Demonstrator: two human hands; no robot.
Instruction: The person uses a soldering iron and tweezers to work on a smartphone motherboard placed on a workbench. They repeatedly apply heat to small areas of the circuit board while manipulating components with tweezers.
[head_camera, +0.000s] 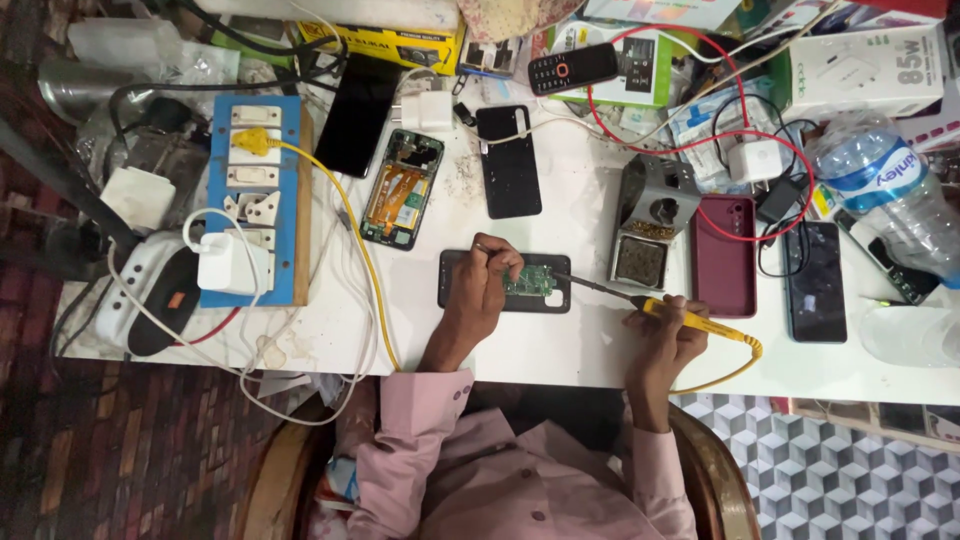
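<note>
The left hand (487, 283) is pinching thin tweezers (488, 250) over a small green circuit board (530, 281), which is lying on a dark phone (450, 280) on the white table (530, 345). The right hand (664, 338) is gripping a yellow soldering iron (690, 318), its tip reaching the board. A grey iron stand (650, 222) is sitting just beyond, beside a maroon phone case (724, 256).

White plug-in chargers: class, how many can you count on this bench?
3. One charger sits plugged into the blue switchboard, one lies beside the opened phone, one lies inside the red cable loop. Clutter may hide others.
</note>
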